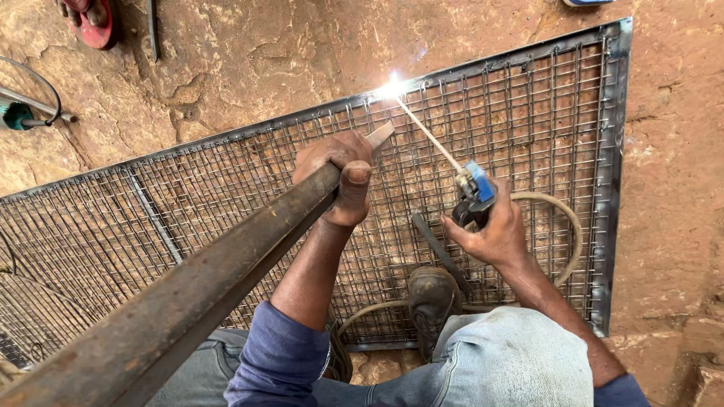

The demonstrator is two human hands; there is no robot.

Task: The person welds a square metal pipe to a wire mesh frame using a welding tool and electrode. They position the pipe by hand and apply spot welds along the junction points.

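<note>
Left hand [337,175] grips a rusty steel bar [188,294] slanting over the wire mesh panel [226,203] on the dirt floor. Right hand [490,230] closed on a blue electrode holder [473,188]; welding rod [428,136] sparks at the far frame edge. Red sandal [94,19] far left.

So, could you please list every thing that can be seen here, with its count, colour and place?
mesh panel: one, grey steel, flat on the ground
ground: reddish-brown, cracked
bar: one, rusty brown, over the mesh
rod: one, pale, tip sparking at the frame
holder: one, blue and black
cable: one, tan, on the mesh
sandal: one, red, top left
shoe: one, dark, on the mesh
left hand: grips the bar
right hand: grips the holder
</note>
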